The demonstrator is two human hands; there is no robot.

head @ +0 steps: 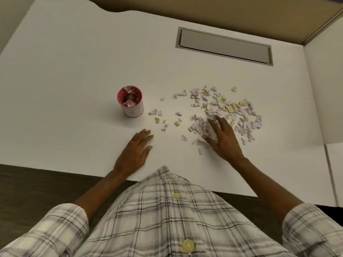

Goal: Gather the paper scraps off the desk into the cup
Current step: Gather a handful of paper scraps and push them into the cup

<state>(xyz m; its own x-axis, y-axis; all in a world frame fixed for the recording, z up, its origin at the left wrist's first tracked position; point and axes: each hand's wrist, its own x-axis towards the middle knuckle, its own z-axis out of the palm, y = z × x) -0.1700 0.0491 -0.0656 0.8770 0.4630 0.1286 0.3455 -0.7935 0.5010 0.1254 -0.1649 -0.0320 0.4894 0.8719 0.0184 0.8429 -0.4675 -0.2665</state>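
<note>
A small cup (130, 102) with a red inside and white label stands upright on the white desk (74, 80), with several scraps in it. A wide scatter of white and beige paper scraps (228, 108) lies to its right, and a few loose scraps (159, 117) sit between cup and pile. My right hand (221, 137) rests on the near left part of the pile, fingers spread over crumpled scraps. My left hand (136, 152) lies flat on the desk, below and right of the cup, holding nothing.
A grey rectangular cable hatch (224, 46) is set into the desk at the back right. A white side panel (326, 101) rises at the right. The desk's front edge runs just behind my wrists, with dark floor (37, 186) below.
</note>
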